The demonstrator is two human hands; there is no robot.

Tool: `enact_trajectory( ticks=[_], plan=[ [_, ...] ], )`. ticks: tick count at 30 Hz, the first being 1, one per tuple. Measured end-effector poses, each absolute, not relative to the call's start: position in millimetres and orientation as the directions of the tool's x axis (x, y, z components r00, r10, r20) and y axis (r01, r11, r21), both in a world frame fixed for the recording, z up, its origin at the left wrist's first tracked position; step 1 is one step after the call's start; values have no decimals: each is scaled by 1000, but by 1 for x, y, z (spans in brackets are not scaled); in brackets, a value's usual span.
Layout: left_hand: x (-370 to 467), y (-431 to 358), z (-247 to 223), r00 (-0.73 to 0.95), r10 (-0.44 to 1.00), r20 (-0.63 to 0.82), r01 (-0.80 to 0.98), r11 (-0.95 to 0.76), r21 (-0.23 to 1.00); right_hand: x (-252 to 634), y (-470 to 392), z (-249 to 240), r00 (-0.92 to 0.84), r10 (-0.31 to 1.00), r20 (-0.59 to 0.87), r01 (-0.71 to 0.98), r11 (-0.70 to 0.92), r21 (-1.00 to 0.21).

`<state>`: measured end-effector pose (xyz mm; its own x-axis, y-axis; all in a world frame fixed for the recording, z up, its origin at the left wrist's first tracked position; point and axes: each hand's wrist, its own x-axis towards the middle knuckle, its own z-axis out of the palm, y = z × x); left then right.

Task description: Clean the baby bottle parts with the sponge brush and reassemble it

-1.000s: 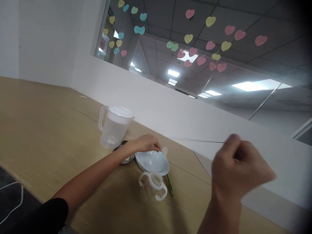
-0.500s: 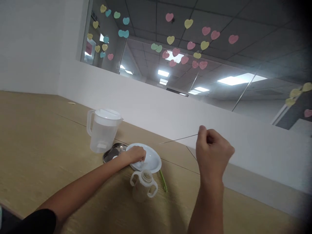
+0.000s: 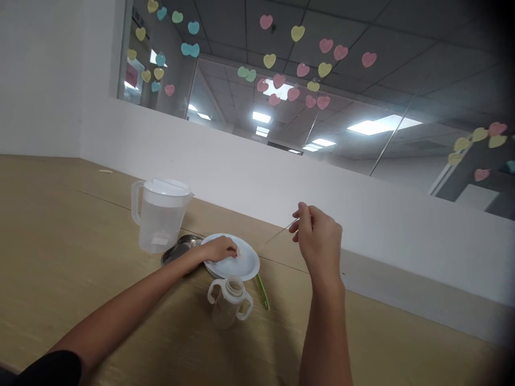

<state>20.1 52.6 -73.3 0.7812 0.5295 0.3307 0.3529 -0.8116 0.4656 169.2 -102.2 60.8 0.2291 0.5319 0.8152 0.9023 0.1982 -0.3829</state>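
My right hand [image 3: 319, 241] is raised above the table, its fingers closed around a thin, wire-like stick [image 3: 281, 231] that points left and slightly down. The far end of the stick is blurred. Over the white plate [image 3: 250, 268] my left hand [image 3: 219, 249] is lowered, fingers curled together. A small pale translucent piece [image 3: 238, 252] shows at its fingertips; its kind I cannot make out. Just in front of the plate stands a clear baby bottle [image 3: 227, 308] with two side handles and an uncovered mouth.
Left of the plate stands a lidded clear plastic pitcher [image 3: 163, 222]. A round metal tray [image 3: 177, 251] lies partly under my left forearm. A green-handled tool [image 3: 263, 292] lies right of the bottle. Behind the table rises a white wall [image 3: 225, 171] with a window above.
My right hand has moved left and turned, its fingers loosening slightly; the stick now points more steeply down. My left hand stays over the plate. The whole view has shifted a little.
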Motion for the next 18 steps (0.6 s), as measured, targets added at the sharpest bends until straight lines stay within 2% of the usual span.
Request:
enact_trajectory(
  ticks=[3, 6, 8, 11, 18],
  plan=[
    [16, 48, -58, 710, 552, 437, 319, -805, 500, 163, -92, 55, 246, 394, 886, 888, 275, -369],
    [11, 39, -41, 646, 550, 529, 222, -798, 560, 157, -80, 47, 202, 238, 950, 913, 306, -271],
    [9, 30, -31, 606, 554, 571, 119, -773, 623, 153, -74, 42, 159, 182, 970, 927, 312, -210],
    [6, 17, -20, 586, 573, 573, 47, -730, 682, 149, -69, 37, 103, 178, 979, 932, 327, -157],
    [5, 7, -11, 567, 583, 582, 56, -732, 679, 146, -65, 34, 43, 206, 978, 941, 320, -109]
  ],
)
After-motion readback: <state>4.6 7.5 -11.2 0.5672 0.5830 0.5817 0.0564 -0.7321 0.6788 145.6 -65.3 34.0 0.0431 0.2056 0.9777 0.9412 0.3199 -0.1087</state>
